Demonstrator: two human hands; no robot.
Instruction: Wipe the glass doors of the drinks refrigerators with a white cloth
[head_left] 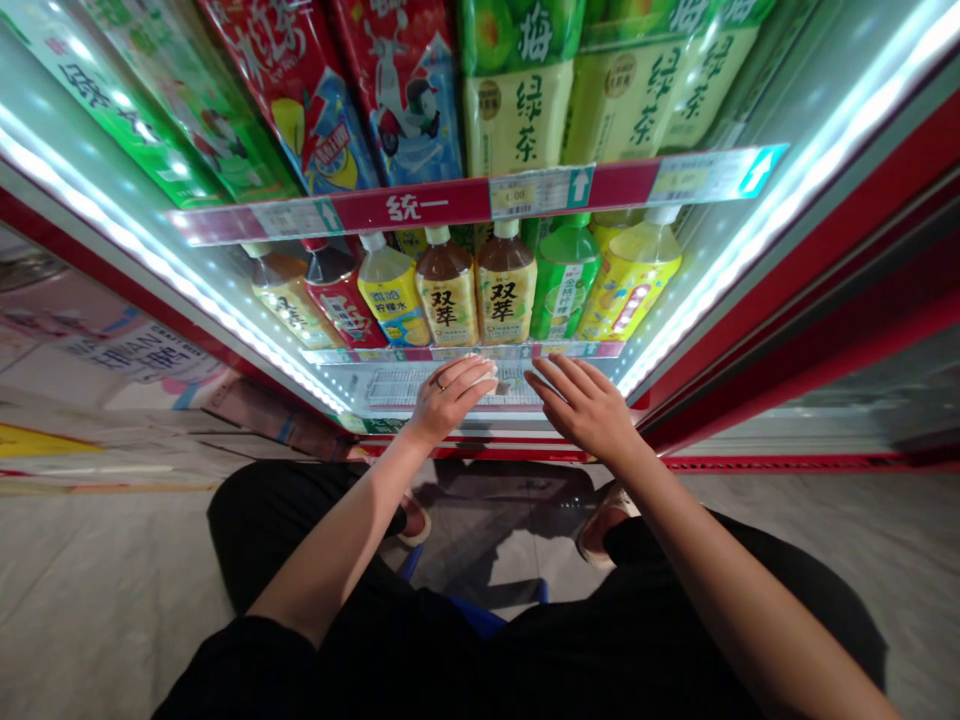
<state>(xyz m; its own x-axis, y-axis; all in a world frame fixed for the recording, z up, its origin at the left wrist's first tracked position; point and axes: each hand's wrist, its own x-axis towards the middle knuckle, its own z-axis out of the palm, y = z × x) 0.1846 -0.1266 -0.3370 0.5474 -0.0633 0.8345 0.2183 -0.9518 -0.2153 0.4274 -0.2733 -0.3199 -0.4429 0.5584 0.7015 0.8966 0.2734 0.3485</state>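
At the cooler's low front, my left hand [451, 395], with a ring on one finger, is closed over a small white cloth [489, 380]. Only a bit of it shows at the fingertips, so it could also be a tissue. To the right, my right hand [585, 400] is held palm down with fingers stretched out and nothing in them. Both hands are over the bottom of the drinks cooler, where a white grille [397, 388] shows. Just beyond them stands a row of bottles, among them a brown-and-cream tea bottle [506, 290] and a green bottle [566, 285].
Above the row runs a red shelf edge [420, 207] with price tags, carrying larger bottles such as a green tea bottle [517, 110]. Lit side walls [697, 310] flank the opening. A blue stool [476, 615] is under me on the grey tiled floor [97, 580].
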